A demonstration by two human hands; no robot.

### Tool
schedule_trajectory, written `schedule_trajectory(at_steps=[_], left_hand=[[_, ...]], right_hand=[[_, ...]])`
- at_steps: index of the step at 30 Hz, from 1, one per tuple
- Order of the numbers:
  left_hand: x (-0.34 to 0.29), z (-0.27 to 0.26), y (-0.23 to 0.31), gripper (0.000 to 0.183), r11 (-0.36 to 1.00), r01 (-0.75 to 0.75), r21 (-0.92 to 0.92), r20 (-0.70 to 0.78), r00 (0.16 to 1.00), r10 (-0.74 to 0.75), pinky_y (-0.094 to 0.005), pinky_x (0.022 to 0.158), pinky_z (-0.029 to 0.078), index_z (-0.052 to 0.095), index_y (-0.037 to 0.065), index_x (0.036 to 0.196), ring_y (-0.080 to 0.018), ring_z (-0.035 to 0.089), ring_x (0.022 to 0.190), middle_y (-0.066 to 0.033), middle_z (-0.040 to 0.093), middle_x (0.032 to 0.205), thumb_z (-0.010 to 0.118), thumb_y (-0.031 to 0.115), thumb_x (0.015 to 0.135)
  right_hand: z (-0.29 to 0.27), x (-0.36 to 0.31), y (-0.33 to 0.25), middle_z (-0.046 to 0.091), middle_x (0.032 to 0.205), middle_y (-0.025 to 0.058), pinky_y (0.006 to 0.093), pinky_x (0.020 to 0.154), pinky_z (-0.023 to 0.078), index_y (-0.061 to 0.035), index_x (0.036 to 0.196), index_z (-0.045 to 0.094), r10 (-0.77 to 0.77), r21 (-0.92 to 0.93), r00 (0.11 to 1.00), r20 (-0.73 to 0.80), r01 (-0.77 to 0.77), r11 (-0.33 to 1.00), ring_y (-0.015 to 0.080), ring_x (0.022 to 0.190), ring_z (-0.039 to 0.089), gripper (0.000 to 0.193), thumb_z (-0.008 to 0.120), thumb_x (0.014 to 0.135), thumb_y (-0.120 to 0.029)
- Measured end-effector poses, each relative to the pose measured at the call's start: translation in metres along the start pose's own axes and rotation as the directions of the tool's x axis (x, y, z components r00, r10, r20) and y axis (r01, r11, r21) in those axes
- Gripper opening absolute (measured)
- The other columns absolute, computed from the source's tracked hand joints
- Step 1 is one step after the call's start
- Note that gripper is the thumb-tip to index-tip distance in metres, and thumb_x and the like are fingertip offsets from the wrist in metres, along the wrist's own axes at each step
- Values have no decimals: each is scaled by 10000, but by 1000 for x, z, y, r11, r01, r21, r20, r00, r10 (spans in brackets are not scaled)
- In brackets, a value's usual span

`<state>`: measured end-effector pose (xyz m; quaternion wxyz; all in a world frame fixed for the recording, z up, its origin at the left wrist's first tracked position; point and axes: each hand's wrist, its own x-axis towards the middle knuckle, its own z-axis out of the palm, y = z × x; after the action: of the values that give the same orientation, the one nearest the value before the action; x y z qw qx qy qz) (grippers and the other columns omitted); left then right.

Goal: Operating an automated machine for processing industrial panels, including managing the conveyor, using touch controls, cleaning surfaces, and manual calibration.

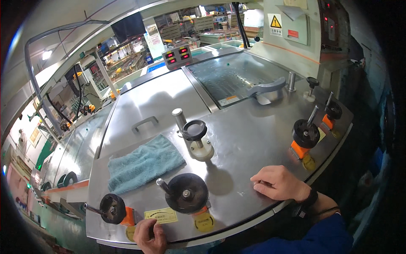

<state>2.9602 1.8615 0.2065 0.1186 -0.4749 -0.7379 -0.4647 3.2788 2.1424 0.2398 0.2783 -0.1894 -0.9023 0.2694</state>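
Observation:
My left hand [150,238] rests at the front edge of a stainless steel machine top [243,144], its fingers curled and holding nothing I can see. Just beyond it lie a yellow label [161,216] and a black handwheel [113,208] with an orange block at its base. A larger black handwheel [186,193] stands to the right of that hand. Farther right, my right hand [277,183] leans on the bare steel, fingers bent inward in a loose fist. Nothing shows in it. A folded blue-green cloth [146,162] lies on the steel beyond the left handwheels.
A black knob on a white mount [195,130] rises mid-panel. More handwheels [305,133] stand at the right. A grey handle [266,87] lies by the glass window [241,76]. A lid with a handle [145,123] and a red-digit display box [177,56] are farther back.

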Motion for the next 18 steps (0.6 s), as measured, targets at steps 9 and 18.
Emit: schedule_trajectory(at_steps=[9, 18], left_hand=[[1, 3, 5, 197, 995, -3, 99, -15, 1000, 5, -351, 765, 558, 721, -55, 1085, -230, 688, 836, -156, 715, 946, 696, 116, 991], [-1, 3, -1, 245, 998, 43, 51, -8, 999, -42, -336, 771, 570, 722, -48, 1102, -216, 695, 827, -138, 724, 940, 723, 174, 999]], right_hand=[[1, -2, 5, 747, 916, 151, 398, 743, 581, -2, 1053, 745, -112, 17, 994, -14, 113, 993, 317, 822, 724, 201, 734, 921, -154], [1, -4, 5, 749, 933, 165, 393, 745, 580, 6, 1056, 752, -118, 10, 993, -11, 118, 993, 301, 813, 718, 234, 718, 949, -199]])
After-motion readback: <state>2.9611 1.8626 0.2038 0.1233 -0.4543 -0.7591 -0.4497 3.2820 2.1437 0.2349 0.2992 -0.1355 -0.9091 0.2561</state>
